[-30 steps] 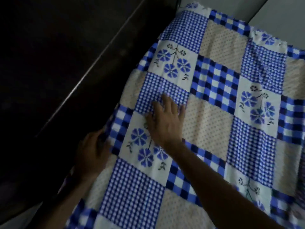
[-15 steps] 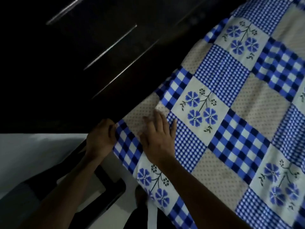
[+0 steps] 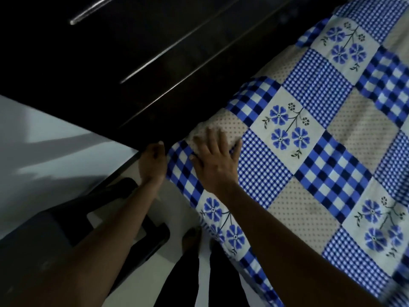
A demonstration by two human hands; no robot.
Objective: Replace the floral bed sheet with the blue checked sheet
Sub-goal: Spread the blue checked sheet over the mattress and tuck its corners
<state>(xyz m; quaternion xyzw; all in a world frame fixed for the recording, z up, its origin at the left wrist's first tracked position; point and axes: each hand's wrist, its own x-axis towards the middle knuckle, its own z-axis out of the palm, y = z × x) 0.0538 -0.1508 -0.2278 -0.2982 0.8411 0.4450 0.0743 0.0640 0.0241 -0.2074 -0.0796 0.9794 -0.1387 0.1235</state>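
Observation:
The blue checked sheet (image 3: 309, 156), a patchwork of blue checks, dotted beige squares and blue flower panels, covers the bed across the right half of the view. Near the bed's corner my right hand (image 3: 215, 160) lies flat on it with fingers spread, pressing the cloth down. My left hand (image 3: 152, 163) is at the sheet's edge beside the dark headboard, fingers curled against the edge of the cloth; whether it grips the cloth is hidden. No floral sheet shows.
A dark wooden headboard (image 3: 155, 52) with metal trim lines fills the upper left. A pale floor (image 3: 44, 156) lies at the left, with a dark stool or frame (image 3: 124, 227) below my left forearm. My foot (image 3: 191, 239) stands close to the bedside.
The view has swung along the bed toward its corner. Both hands slid along the sheet's edge beside the headboard to the corner, the right staying flat on the cloth.

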